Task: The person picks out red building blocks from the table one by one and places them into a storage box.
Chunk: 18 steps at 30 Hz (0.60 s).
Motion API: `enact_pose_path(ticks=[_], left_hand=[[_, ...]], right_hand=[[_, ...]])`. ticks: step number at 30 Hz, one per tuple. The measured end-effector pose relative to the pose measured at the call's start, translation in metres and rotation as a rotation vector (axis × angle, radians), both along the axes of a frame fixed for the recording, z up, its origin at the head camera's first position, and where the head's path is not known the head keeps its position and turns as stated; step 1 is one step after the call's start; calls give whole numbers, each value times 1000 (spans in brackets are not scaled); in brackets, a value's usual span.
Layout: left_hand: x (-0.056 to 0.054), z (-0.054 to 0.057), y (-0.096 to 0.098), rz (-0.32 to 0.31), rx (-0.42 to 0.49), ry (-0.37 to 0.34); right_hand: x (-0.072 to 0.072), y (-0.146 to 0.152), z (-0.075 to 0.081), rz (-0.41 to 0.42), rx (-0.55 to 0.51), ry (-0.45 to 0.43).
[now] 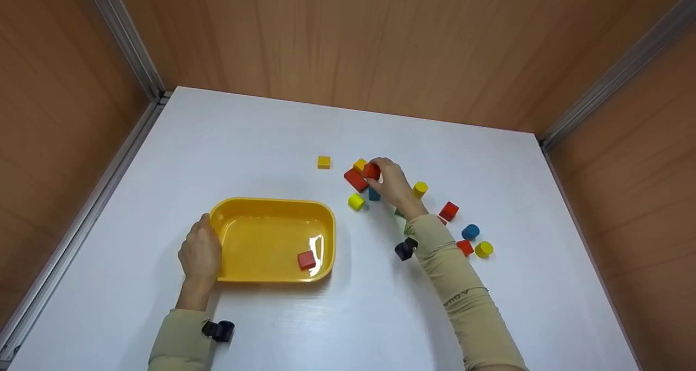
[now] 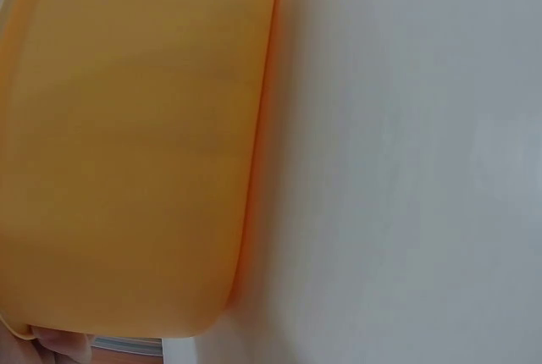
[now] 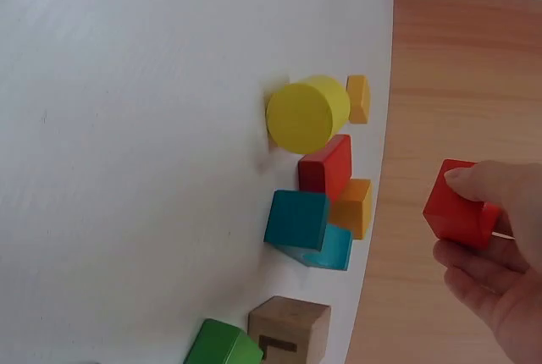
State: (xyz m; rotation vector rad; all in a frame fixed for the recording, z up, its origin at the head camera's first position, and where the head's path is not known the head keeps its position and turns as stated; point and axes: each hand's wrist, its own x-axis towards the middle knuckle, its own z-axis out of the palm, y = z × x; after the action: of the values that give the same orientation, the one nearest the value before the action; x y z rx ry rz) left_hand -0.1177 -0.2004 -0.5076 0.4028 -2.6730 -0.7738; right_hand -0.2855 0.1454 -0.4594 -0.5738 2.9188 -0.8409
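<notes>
My right hand (image 1: 396, 183) pinches a red block (image 3: 461, 207) between thumb and fingers, raised over the scattered blocks. Around it on the table lie a flat red block (image 1: 355, 180), a yellow-orange block (image 3: 353, 207), a blue block (image 3: 296, 218) and a yellow cylinder (image 1: 356, 201). At the left, my left hand (image 1: 200, 249) grips the short side of a yellow tray (image 1: 272, 200); in the left wrist view its fingertips (image 2: 63, 343) show at the tray's rim. One red cube (image 1: 306, 260) lies inside the tray, near its right front corner.
A yellow block (image 1: 324, 162) lies apart, behind the tray. Under and beyond the right forearm are a red cube (image 1: 449, 211), a blue cylinder (image 1: 470, 232), a yellow cylinder (image 1: 484, 249) and a green block (image 3: 222, 345). A wooden wall (image 1: 348, 44) stands along the table's back edge.
</notes>
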Motion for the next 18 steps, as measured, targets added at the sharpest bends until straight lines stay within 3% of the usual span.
enact_pose_path(ticks=[5, 10, 18], left_hand=[[1, 1, 1, -17, 7, 24], [1, 2, 1, -12, 12, 7], [1, 1, 1, -7, 16, -4]], right_hand=[[13, -8, 5, 83, -25, 108], [28, -17, 9, 122, -32, 133], [49, -32, 15, 259, -86, 209]])
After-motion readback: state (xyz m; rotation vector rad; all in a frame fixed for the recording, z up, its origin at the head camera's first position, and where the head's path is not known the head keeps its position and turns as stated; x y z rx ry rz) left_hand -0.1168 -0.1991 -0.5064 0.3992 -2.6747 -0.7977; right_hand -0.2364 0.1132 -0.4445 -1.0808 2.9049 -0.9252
